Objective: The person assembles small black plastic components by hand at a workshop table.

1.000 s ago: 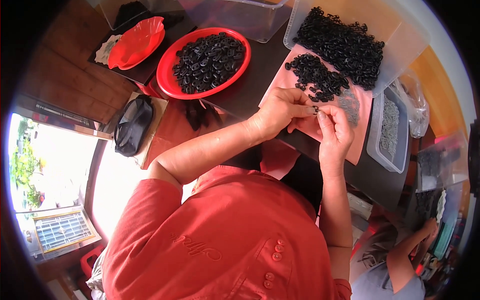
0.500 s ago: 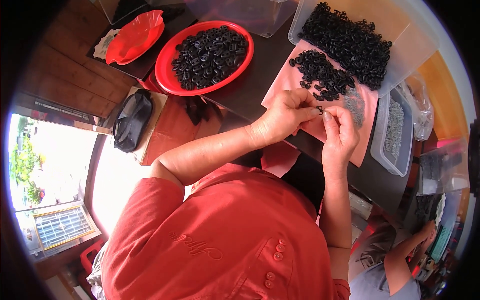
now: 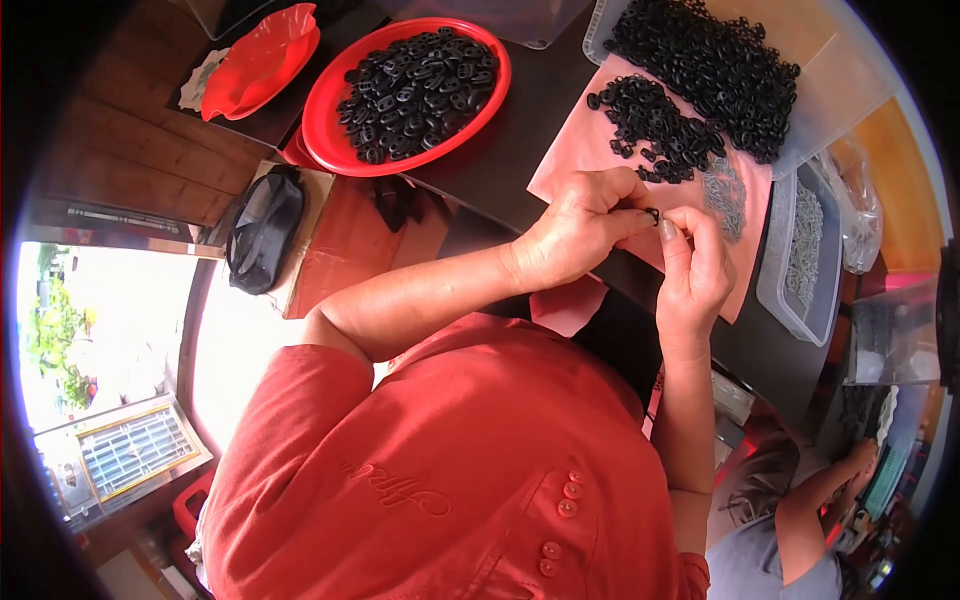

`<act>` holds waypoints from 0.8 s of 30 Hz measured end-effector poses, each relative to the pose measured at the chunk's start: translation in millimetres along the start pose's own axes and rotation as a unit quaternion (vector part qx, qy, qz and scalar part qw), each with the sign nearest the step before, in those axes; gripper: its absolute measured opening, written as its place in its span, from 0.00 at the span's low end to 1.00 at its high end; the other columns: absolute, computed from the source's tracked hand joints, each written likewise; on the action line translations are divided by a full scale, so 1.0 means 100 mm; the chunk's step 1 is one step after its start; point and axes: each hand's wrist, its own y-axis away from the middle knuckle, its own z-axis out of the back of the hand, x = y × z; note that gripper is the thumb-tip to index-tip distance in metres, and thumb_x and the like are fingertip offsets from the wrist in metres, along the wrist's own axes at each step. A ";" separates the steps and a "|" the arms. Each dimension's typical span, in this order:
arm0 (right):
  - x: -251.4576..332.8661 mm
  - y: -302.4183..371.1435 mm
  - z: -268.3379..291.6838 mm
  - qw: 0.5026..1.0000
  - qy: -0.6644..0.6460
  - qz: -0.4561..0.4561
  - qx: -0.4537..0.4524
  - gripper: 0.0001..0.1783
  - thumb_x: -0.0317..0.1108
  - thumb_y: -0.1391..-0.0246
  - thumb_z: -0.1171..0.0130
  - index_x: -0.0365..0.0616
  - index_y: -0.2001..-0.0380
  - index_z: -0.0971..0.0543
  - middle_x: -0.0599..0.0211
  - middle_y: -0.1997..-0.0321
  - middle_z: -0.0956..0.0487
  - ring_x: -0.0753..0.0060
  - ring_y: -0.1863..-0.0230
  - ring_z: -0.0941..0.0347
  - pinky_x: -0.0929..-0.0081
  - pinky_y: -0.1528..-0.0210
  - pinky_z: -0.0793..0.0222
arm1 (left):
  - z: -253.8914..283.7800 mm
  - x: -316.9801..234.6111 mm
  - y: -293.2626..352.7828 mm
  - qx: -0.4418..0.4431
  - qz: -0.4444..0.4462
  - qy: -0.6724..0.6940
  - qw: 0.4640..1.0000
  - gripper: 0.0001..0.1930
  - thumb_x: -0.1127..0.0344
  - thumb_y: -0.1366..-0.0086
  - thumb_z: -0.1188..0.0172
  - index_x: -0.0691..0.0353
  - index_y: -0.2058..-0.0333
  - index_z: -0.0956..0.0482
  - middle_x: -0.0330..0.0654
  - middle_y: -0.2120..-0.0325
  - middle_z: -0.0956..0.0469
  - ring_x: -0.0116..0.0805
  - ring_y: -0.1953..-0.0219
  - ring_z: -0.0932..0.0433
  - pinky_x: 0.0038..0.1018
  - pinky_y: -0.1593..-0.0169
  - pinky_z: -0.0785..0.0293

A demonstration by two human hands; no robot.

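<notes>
Over the near edge of the pink sheet (image 3: 570,150), my left hand (image 3: 575,232) pinches a small black plastic part (image 3: 653,215) between thumb and fingertips. My right hand (image 3: 697,275) is closed in a pinch at the part's right side, its fingertips nearly meeting the left ones. Whatever lies in the right fingertips is too small to make out. Just beyond the hands, a loose heap of small black parts (image 3: 665,130) rests on the sheet. Beside that heap lies a little pile of thin silvery metal pieces (image 3: 724,200).
A red basin (image 3: 320,120) of black oval pieces stands left on the dark table (image 3: 480,170). A clear tub (image 3: 840,90) with many black parts is at the far right; a smaller clear box (image 3: 770,265) holds metal pieces. Another person's arm (image 3: 800,530) shows lower right.
The view has shifted slightly, so the table things sit a little higher. Both hands stay together at the small black part, with only slight finger movement.
</notes>
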 end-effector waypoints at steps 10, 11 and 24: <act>-0.08 0.03 0.01 0.995 -0.084 -0.048 0.031 0.02 0.21 0.43 0.44 0.38 0.67 0.25 0.71 0.73 0.26 0.78 0.75 0.32 0.80 0.73 0.37 | -0.02 0.03 0.01 -0.008 0.001 0.003 1.000 0.04 0.76 0.40 0.41 0.70 0.68 0.25 0.41 0.78 0.24 0.25 0.75 0.26 0.23 0.70 0.28; -0.09 0.04 0.00 0.990 -0.116 -0.070 0.040 0.02 0.21 0.41 0.44 0.38 0.67 0.24 0.77 0.74 0.27 0.87 0.77 0.36 0.87 0.75 0.41 | -0.03 0.06 0.01 -0.014 -0.025 0.005 1.000 0.02 0.77 0.38 0.41 0.69 0.68 0.25 0.36 0.81 0.24 0.20 0.78 0.28 0.19 0.75 0.30; -0.02 0.05 0.02 0.985 -0.144 -0.087 -0.028 0.03 0.22 0.43 0.41 0.37 0.65 0.24 0.71 0.72 0.25 0.80 0.73 0.31 0.81 0.70 0.34 | 0.04 -0.07 0.02 -0.014 0.067 0.161 0.985 0.09 0.68 0.34 0.40 0.71 0.63 0.22 0.42 0.75 0.22 0.24 0.78 0.25 0.19 0.80 0.31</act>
